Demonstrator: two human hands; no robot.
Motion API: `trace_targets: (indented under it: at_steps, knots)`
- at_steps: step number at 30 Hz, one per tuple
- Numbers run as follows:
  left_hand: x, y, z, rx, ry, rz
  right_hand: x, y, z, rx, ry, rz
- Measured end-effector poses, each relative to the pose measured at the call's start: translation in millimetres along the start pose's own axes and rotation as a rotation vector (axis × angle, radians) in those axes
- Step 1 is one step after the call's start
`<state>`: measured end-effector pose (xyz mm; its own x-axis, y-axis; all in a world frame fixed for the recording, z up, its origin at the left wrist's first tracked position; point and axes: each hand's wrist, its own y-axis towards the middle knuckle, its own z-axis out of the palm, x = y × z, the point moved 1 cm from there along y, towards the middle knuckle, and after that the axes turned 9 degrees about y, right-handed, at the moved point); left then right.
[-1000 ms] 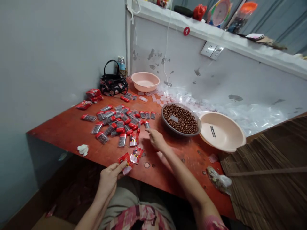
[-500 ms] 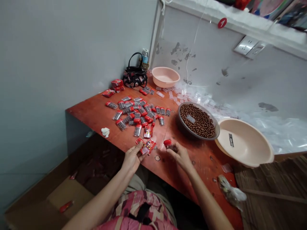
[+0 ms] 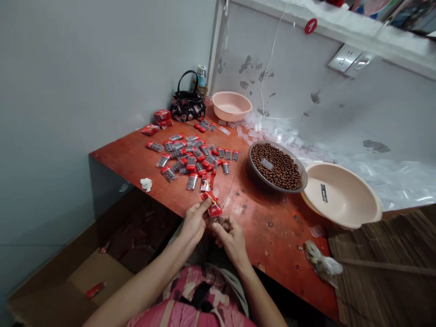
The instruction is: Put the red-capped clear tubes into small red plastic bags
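My left hand pinches a red printed wrapper between thumb and fingers, over the table's front edge. In my right hand is a small clear jar with a red cap, brown balls showing inside. Its capped end meets the wrapper; how far it sits inside I cannot tell. Just beyond my hands lies another red printed packet. Past it spreads a loose pile of filled red-capped jars, lying at many angles on the red table.
A grey basin of brown balls stands right of centre, beside a peach basin. Another pink basin and a black handbag are at the back. Clear plastic pieces line the wall. Cardboard and a tied bag lie right.
My right hand has moved left with the jar, bringing its red cap to the wrapper in my left hand. The view has shifted slightly.
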<state>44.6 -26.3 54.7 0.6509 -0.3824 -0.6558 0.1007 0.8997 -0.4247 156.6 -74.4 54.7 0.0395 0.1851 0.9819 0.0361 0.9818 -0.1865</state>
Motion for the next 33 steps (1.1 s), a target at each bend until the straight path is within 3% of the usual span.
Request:
trace_targets:
  at_steps: [7, 13, 20, 26, 31, 33]
  knots:
    - [-2, -1, 3.3, 0.134, 0.104, 0.015, -8, 4, 0, -0.036, 0.051, -0.052]
    - [2, -2, 1.8, 0.123, 0.277, -0.034, -11, 6, -2, -0.097, 0.027, -0.112]
    - [0, 1, 2.0, 0.310, 0.385, -0.099, -15, 14, -4, 0.070, 0.381, 0.118]
    - [13, 6, -3.4, 0.121, 0.478, -0.008, -15, 16, -6, -0.091, 0.190, -0.020]
    - [18, 6, -6.5, 0.111, 0.673, 0.077, -25, 20, -2, 0.025, 0.356, 0.103]
    - [13, 6, -7.8, 0.084, 0.802, 0.162, -23, 22, -6, 0.053, 0.292, 0.100]
